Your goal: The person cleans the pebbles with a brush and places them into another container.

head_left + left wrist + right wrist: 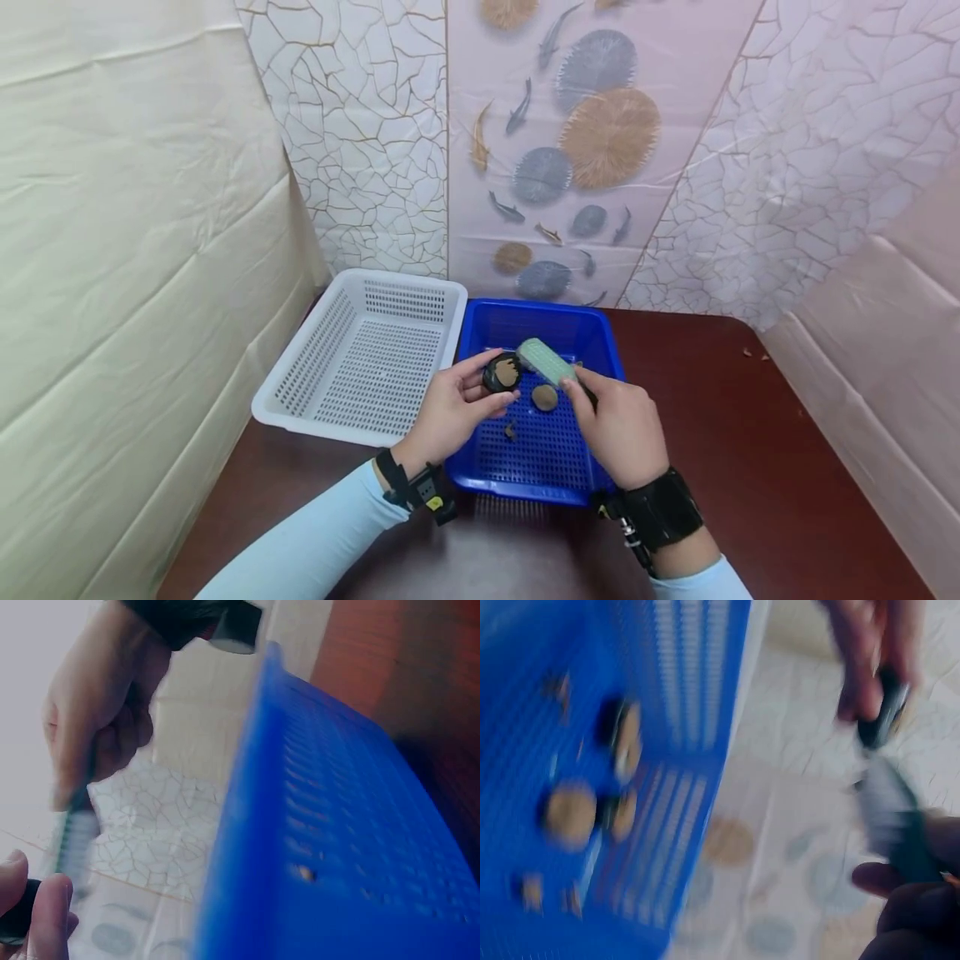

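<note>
My left hand (459, 400) pinches a dark, round, disc-like piece (502, 372) between thumb and fingers, above the blue basket (517, 492). A tan, ragged patch covers part of its face. In my right hand (628, 429) is a green scrubbing brush (550, 362), gripped by its near end. The brush head (885, 810) has pale bristles and is very near the dark piece (881, 712); blur hides whether they touch. Below, in the basket, lies a tan round piece (544, 397). The right wrist view shows more dark-and-tan pieces (626, 742) there.
A white perforated basket (330, 427) stands to the left of the blue one. Small brown crumbs (511, 431) lie on the blue basket's floor. Both baskets sit on a dark red-brown table (750, 467), with cloth-covered walls around it. Tiny bits (756, 354) lie at the table's far right.
</note>
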Available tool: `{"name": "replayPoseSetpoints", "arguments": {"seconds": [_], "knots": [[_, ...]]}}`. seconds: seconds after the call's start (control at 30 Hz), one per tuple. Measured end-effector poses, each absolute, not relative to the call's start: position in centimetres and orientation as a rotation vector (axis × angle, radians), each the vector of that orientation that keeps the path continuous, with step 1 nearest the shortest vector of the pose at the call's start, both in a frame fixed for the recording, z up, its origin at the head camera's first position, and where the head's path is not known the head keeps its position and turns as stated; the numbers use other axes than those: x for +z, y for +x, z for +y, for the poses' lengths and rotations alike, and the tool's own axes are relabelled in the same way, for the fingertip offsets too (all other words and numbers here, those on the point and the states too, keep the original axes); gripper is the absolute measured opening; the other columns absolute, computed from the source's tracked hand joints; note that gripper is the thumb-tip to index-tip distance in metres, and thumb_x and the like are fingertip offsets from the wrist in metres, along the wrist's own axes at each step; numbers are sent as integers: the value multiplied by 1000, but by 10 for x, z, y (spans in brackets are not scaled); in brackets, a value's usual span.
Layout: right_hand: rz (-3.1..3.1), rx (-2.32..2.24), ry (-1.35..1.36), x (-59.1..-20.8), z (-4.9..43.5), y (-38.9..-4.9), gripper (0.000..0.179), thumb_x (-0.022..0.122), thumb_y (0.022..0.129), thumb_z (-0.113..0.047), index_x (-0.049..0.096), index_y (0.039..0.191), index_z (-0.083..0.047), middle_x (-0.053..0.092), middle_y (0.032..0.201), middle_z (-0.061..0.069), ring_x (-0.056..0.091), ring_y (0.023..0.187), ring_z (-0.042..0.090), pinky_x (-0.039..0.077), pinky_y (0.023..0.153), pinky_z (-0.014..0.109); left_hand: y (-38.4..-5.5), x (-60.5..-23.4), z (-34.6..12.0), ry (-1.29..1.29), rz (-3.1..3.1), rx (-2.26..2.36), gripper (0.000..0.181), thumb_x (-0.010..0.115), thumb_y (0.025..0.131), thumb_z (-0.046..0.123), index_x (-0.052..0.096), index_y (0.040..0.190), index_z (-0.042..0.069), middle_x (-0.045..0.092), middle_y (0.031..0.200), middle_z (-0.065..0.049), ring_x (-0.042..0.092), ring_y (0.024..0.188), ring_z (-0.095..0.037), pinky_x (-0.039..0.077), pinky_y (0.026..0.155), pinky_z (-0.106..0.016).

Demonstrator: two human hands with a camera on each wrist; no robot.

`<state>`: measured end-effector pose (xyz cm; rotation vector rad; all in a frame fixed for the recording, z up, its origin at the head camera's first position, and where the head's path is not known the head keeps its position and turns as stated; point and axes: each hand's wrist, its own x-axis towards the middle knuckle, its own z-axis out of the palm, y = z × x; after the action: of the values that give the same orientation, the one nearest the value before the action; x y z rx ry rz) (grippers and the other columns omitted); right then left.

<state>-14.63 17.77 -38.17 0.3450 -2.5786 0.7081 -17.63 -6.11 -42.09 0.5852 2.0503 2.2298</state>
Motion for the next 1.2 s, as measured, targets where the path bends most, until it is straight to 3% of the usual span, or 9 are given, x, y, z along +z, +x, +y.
{"name": "replayPoseSetpoints", "arguments": {"seconds": [0.03,0.13,0.27,0.5,0.67,0.77,0.87,1.0,1.2], "knots": [[-2572,693,324,-381,178,-146,33,74,108,-24,79,132,-1,81,110,20,64,60,21,52,52,38,-176,-421,-61,576,2053,2234,65,78,100,-4,55,160,6,75,133,-20,80,109,-30,69,85,-40],[-2542,733,347,-380,177,-143,33,75,108,-24,79,133,-2,82,108,17,61,57,19,50,51,37,-175,-421,-63,533,2098,2224,66,81,98,-4,57,159,5,77,129,-19,80,107,-29,69,83,-37],[-2549,813,446,-379,171,-140,33,74,109,-25,78,135,-4,82,100,13,43,49,12,37,47,30,-173,-421,-63,498,2166,2187,68,86,96,3,58,158,5,78,127,-17,80,107,-25,69,83,-34],[-2564,687,356,-382,173,-143,32,76,107,-24,80,129,-1,81,114,21,76,76,32,64,64,52,-173,-423,-66,475,2155,2209,67,85,97,3,58,159,8,79,125,-15,81,103,-26,69,82,-35],[-2556,781,453,-380,165,-144,33,76,107,-23,79,133,-4,82,110,17,56,57,14,46,50,33,-173,-422,-69,471,2210,2169,67,86,97,5,59,158,8,79,126,-14,81,104,-24,69,82,-34],[-2606,740,422,-382,166,-147,33,75,108,-24,79,133,-2,82,110,19,47,53,11,36,48,30,-173,-421,-69,480,2215,2165,66,86,98,7,59,158,9,79,126,-14,81,104,-24,69,82,-35],[-2619,670,363,-384,173,-151,34,74,108,-25,79,130,0,81,111,21,62,57,20,49,50,37,-174,-422,-71,464,2213,2179,64,86,97,6,62,157,12,79,126,-13,80,106,-23,69,83,-34],[-2568,690,390,-382,171,-150,33,75,108,-25,80,129,0,81,114,21,78,81,33,63,64,49,-176,-424,-74,443,2253,2169,64,86,96,5,63,155,12,79,125,-13,80,107,-23,68,86,-30],[-2597,744,438,-380,161,-149,32,75,108,-23,79,131,-1,82,108,19,65,63,22,50,54,37,-176,-424,-75,440,2211,2198,65,86,96,5,62,156,11,79,124,-14,80,107,-24,68,85,-32]]}}
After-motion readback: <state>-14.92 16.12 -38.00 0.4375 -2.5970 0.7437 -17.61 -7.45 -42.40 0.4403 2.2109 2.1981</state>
